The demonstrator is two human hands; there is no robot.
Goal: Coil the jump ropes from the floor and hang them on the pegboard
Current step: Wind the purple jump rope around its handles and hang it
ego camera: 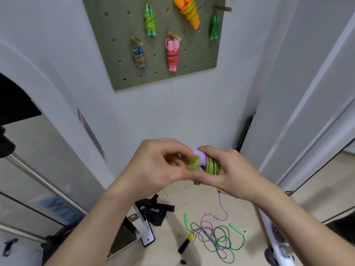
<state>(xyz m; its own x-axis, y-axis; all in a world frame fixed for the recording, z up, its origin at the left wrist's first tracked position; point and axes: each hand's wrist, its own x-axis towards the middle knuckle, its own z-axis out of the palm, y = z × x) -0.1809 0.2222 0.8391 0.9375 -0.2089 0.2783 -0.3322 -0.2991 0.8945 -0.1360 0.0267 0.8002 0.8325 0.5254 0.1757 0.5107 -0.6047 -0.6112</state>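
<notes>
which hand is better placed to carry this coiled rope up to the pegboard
Probably right: the right hand grips the coiled green jump rope around its turns. The left hand only pinches the loose loop at the purple handles' end.

1. The bare left forearm (92,217) and right forearm (299,221) rise from the lower corners and converge, with the hands meeting at mid-frame.
2. The left hand (159,166), fingers curled, pinches a blurred loop of the coiled rope (212,166) between thumb and fingertips.
3. The right hand (230,175), back toward the camera, wraps its fingers round the same coiled rope, its thumb touching the left hand.
</notes>
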